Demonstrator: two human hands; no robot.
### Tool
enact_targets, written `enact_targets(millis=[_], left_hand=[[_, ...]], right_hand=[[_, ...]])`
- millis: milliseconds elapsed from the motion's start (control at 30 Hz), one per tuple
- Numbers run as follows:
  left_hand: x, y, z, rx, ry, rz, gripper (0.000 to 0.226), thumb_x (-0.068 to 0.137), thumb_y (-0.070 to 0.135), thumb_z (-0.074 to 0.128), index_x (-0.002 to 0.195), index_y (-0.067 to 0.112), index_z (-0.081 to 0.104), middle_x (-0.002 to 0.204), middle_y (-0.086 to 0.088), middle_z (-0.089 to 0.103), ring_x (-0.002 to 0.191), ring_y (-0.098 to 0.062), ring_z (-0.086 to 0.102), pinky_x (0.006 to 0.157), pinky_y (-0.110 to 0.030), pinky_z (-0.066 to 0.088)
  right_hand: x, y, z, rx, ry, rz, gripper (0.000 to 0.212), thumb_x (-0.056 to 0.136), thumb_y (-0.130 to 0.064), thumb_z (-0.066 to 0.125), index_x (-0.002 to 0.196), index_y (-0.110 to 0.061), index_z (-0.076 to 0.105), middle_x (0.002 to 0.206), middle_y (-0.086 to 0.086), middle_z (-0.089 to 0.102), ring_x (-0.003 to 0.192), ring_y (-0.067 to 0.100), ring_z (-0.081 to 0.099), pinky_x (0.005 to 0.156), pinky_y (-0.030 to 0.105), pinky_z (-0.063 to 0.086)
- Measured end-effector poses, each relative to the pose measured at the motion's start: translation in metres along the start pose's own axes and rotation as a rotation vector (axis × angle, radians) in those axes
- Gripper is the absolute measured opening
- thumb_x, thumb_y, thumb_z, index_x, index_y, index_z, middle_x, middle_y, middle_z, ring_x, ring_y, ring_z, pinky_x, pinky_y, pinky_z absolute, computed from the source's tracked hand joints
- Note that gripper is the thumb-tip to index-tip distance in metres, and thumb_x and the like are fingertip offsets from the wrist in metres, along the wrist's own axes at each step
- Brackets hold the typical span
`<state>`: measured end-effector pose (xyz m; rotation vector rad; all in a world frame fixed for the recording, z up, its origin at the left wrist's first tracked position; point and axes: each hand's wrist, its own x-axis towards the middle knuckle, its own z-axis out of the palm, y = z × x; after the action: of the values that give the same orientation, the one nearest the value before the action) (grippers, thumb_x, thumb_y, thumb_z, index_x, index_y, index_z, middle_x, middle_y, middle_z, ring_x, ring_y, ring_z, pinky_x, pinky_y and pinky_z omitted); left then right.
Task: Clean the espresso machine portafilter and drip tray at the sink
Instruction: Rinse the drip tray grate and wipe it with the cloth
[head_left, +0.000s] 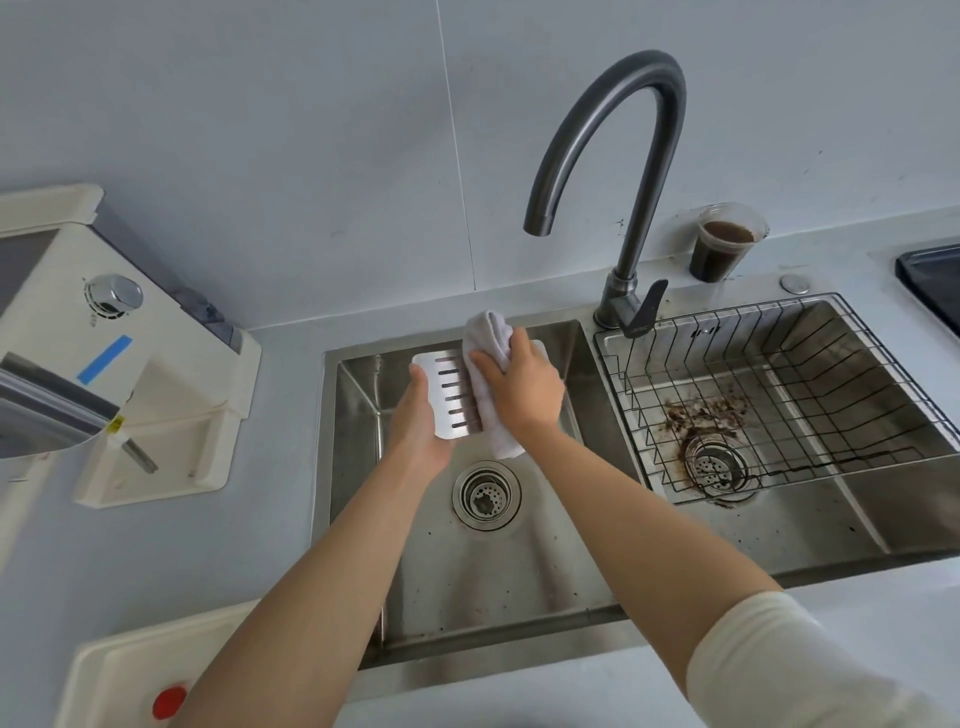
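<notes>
While the left hand (418, 415) grips the slotted metal plate (451, 395) by its left edge above the left sink basin (467, 571), the right hand (519, 384) is closed around a folded cloth (485, 343) pressed on the plate's right side, with open basin below and the tap (618, 171) well above.

cloth (488, 374) hiding grate's right half, cooktop (932, 280) cropped
</notes>
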<state>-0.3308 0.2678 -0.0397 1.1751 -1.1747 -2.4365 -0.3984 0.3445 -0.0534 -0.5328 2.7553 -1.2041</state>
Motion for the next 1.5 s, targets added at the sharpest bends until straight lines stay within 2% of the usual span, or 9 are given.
enact_targets(millis=[133, 400, 600, 733, 867, 1000, 1067, 1200, 1500], left_hand=[[-0.005, 0.004, 0.000, 0.055, 0.016, 0.029, 0.047, 0.099, 0.046, 0.022, 0.093, 0.017, 0.059, 0.088, -0.004, 0.065, 0.079, -0.019, 0.063, 0.067, -0.035, 0.050], [-0.017, 0.019, 0.002, 0.096, 0.031, 0.080, 0.040, 0.100, 0.042, 0.029, 0.083, 0.019, 0.057, 0.080, -0.001, 0.064, 0.072, -0.019, 0.062, 0.061, -0.035, 0.051], [-0.019, 0.022, -0.006, 0.120, 0.076, 0.066, 0.039, 0.098, 0.043, 0.032, 0.102, 0.015, 0.058, 0.088, -0.003, 0.064, 0.079, -0.020, 0.062, 0.066, -0.035, 0.051], [-0.016, 0.025, -0.013, 0.086, 0.095, 0.058, 0.038, 0.096, 0.046, 0.033, 0.105, 0.020, 0.060, 0.098, -0.006, 0.066, 0.088, -0.022, 0.063, 0.065, -0.035, 0.051], [-0.014, 0.023, -0.006, 0.070, 0.083, 0.071, 0.035, 0.098, 0.042, 0.031, 0.097, 0.020, 0.059, 0.090, -0.001, 0.065, 0.083, -0.018, 0.062, 0.067, -0.034, 0.050], [-0.010, 0.014, 0.002, 0.061, 0.090, 0.052, 0.037, 0.097, 0.043, 0.033, 0.115, 0.019, 0.055, 0.095, -0.002, 0.064, 0.084, -0.019, 0.062, 0.064, -0.034, 0.050], [-0.007, 0.009, 0.007, 0.056, 0.083, 0.036, 0.037, 0.097, 0.043, 0.033, 0.112, 0.018, 0.056, 0.094, -0.002, 0.065, 0.084, -0.019, 0.062, 0.064, -0.033, 0.050], [-0.003, -0.002, 0.013, 0.057, 0.070, -0.005, 0.037, 0.097, 0.045, 0.032, 0.097, 0.021, 0.059, 0.094, -0.002, 0.065, 0.086, -0.019, 0.062, 0.067, -0.034, 0.050], [0.006, -0.013, 0.010, 0.122, 0.136, -0.034, 0.041, 0.098, 0.044, 0.030, 0.115, 0.017, 0.056, 0.100, -0.003, 0.066, 0.090, -0.020, 0.063, 0.067, -0.034, 0.050]], right_hand=[[0.009, 0.019, -0.006, 0.001, 0.032, 0.068, 0.044, 0.091, -0.044, 0.049, 0.107, -0.003, 0.049, 0.102, 0.013, 0.061, 0.091, 0.030, 0.060, 0.067, 0.033, 0.043], [0.023, 0.044, -0.013, 0.004, 0.041, 0.184, 0.040, 0.092, -0.045, 0.048, 0.102, -0.006, 0.046, 0.097, 0.013, 0.062, 0.087, 0.030, 0.060, 0.065, 0.033, 0.042], [0.026, 0.069, -0.026, 0.033, 0.039, 0.255, 0.032, 0.091, -0.039, 0.051, 0.098, -0.009, 0.044, 0.095, 0.011, 0.061, 0.082, 0.026, 0.054, 0.066, 0.033, 0.041], [0.025, 0.089, -0.037, 0.211, 0.032, 0.342, 0.031, 0.088, -0.036, 0.057, 0.093, -0.012, 0.038, 0.088, 0.007, 0.054, 0.082, 0.025, 0.052, 0.067, 0.033, 0.040], [0.023, 0.098, -0.055, 0.430, 0.031, 0.387, 0.028, 0.089, -0.030, 0.056, 0.104, -0.009, 0.045, 0.086, -0.001, 0.050, 0.087, 0.019, 0.048, 0.072, 0.030, 0.037], [0.025, 0.110, -0.077, 0.605, -0.013, 0.428, 0.008, 0.090, -0.017, 0.048, 0.083, -0.017, 0.042, 0.076, -0.003, 0.043, 0.085, 0.020, 0.045, 0.075, 0.032, 0.038], [0.027, 0.119, -0.090, 0.658, -0.025, 0.448, 0.005, 0.089, -0.013, 0.044, 0.093, -0.017, 0.046, 0.083, -0.001, 0.047, 0.091, 0.023, 0.048, 0.081, 0.039, 0.041], [0.033, 0.142, -0.112, 0.544, -0.053, 0.510, 0.045, 0.091, -0.014, 0.043, 0.133, -0.009, 0.028, 0.111, 0.007, 0.044, 0.104, 0.026, 0.046, 0.087, 0.040, 0.042], [0.045, 0.192, -0.109, 0.287, -0.286, 0.597, 0.043, 0.091, -0.010, 0.043, 0.132, -0.005, 0.032, 0.113, 0.013, 0.044, 0.101, 0.026, 0.044, 0.085, 0.041, 0.038]])
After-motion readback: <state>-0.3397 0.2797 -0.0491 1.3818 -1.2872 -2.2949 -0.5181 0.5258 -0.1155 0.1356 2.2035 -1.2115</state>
